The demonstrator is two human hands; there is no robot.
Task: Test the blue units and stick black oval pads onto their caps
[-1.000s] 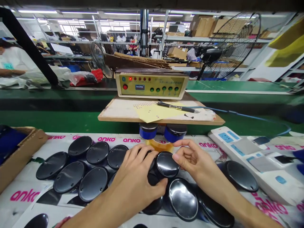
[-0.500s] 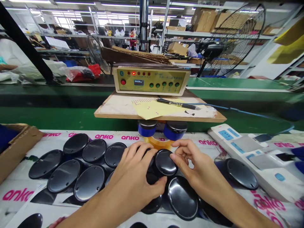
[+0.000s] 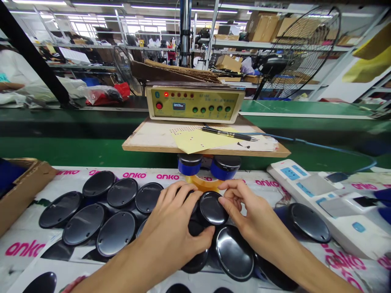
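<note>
My left hand (image 3: 172, 228) wraps round the side of a round black-topped unit (image 3: 212, 208) in the middle of the bench, thumb under it and fingers over the far side. My right hand (image 3: 244, 211) pinches the same unit's right edge with curled fingertips. Several more black oval-topped units (image 3: 116, 233) lie in rows to the left, and others (image 3: 234, 253) lie just in front of my hands. A roll of amber tape (image 3: 204, 183) sits right behind the held unit.
A wooden board (image 3: 159, 142) on two blue units (image 3: 224, 167) carries a yellow-green tester box (image 3: 194, 105), a pen (image 3: 227, 134) and yellow paper. A cardboard box (image 3: 21, 191) stands at left, a white power strip (image 3: 308, 183) at right. A green conveyor (image 3: 76, 146) runs behind.
The view shifted slightly; my hands stay on the same black unit, with the right fingertips drawn a little closer to its edge. The lit red lamp on the tester changed position.
</note>
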